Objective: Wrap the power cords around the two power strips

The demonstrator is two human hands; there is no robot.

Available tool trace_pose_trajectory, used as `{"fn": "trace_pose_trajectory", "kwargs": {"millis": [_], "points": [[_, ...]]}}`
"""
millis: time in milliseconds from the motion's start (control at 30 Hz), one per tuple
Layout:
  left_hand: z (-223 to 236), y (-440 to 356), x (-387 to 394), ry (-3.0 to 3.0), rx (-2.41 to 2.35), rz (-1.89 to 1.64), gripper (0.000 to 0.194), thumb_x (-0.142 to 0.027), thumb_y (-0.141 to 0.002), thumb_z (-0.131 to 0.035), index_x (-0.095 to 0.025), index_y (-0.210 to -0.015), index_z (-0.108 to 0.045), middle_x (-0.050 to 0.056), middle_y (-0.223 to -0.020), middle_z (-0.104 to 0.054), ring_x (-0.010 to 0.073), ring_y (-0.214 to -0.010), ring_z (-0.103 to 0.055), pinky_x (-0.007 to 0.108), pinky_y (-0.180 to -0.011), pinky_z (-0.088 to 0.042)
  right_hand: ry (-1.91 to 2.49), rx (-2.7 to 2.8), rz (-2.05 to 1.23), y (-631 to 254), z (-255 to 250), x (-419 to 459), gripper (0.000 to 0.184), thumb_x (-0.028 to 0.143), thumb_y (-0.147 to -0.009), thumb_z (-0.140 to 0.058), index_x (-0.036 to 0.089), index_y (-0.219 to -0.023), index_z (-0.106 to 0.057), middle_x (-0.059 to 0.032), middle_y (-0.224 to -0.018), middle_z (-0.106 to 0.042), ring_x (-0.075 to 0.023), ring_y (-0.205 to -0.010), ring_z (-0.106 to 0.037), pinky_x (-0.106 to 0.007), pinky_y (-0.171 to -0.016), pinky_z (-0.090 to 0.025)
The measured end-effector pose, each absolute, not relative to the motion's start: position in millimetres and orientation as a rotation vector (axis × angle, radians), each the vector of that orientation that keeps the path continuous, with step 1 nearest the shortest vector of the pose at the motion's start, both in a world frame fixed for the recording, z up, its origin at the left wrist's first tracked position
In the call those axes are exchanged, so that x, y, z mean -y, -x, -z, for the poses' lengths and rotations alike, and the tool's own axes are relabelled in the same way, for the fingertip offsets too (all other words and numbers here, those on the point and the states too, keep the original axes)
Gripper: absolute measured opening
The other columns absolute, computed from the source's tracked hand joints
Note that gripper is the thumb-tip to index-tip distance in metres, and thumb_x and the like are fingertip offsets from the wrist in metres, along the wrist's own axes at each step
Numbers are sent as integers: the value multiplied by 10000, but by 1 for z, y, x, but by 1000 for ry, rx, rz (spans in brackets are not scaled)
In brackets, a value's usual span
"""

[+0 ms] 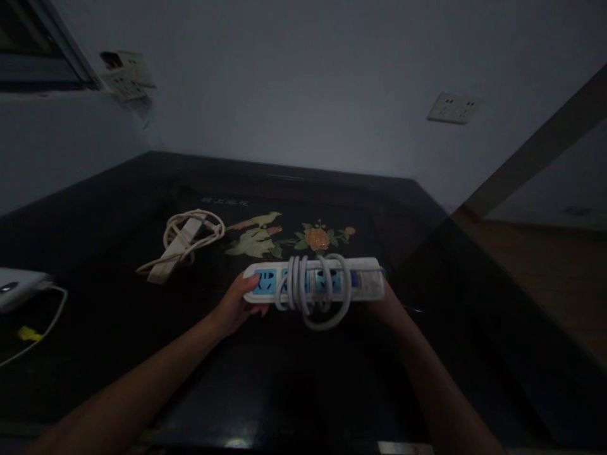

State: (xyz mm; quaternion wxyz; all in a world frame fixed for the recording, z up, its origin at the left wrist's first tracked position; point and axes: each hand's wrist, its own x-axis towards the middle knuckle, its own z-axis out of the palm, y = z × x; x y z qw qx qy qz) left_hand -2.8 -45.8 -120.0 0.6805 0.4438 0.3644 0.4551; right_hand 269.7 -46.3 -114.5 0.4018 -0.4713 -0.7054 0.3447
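Observation:
A white power strip (367, 287) with blue sockets is held level above the black table. Its grey cord (302, 278) is wound in several loops around the middle, and one loop hangs below the front edge. My left hand (241, 296) is closed on the left end, thumb on top over the first socket and fingers underneath. At the other end, my right hand (385, 306) grips the strip from behind and below; its fingers are mostly hidden by the strip.
On the black table (227, 379), a second white power strip (177, 249) with a coiled cord lies at the left. A white device (21, 287) with a cable and a yellow scrap (29, 333) are at far left. Wall sockets (454, 108) sit on the back wall.

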Motion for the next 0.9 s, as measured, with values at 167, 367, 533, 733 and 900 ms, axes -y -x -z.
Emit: {"fn": "trace_pose_trajectory", "kwargs": {"millis": [167,367,533,733,900], "points": [[122,2,36,-939,-939,-1208,363,-490,-673,-635,-131,-705,-591,-8,-508,-570,74,-405,-475,164,-369,-317,1113,1927,-993,-266,105,52,218,281,-878,-568,208,-1043,-690,-73,-1014,-666,-197,-945,-610,-329,-832,-481],[128,-1,29,-1019,-1035,-1250,348,-479,-709,-623,-138,-723,-559,-21,-514,-543,78,-428,-442,181,-389,-300,985,1977,-1340,-259,94,60,220,334,-897,-557,217,-1034,-684,-51,-1014,-635,-148,-862,-594,-273,-755,-484],[137,-1,28,-1184,-1108,-1172,352,-490,-744,-607,-145,-739,-536,-29,-489,-528,86,-431,-438,179,-385,-297,799,1628,-1749,-255,97,70,271,414,-856,-604,197,-1004,-672,-13,-796,-640,-123,-666,-600,-259,-630,-502],[141,0,31,-1295,-1038,-962,390,-523,-750,-595,-141,-813,-550,-32,-505,-535,85,-406,-451,169,-353,-275,701,1182,-1490,-253,93,69,236,421,-811,-657,233,-955,-662,-7,-795,-655,-111,-598,-595,-226,-540,-492],[144,3,32,-1324,-878,-810,424,-554,-748,-599,-138,-816,-547,-20,-541,-555,79,-405,-472,160,-332,-284,860,1046,-976,-266,89,56,216,394,-827,-631,251,-988,-650,-2,-814,-652,-105,-626,-582,-222,-560,-478]]}}
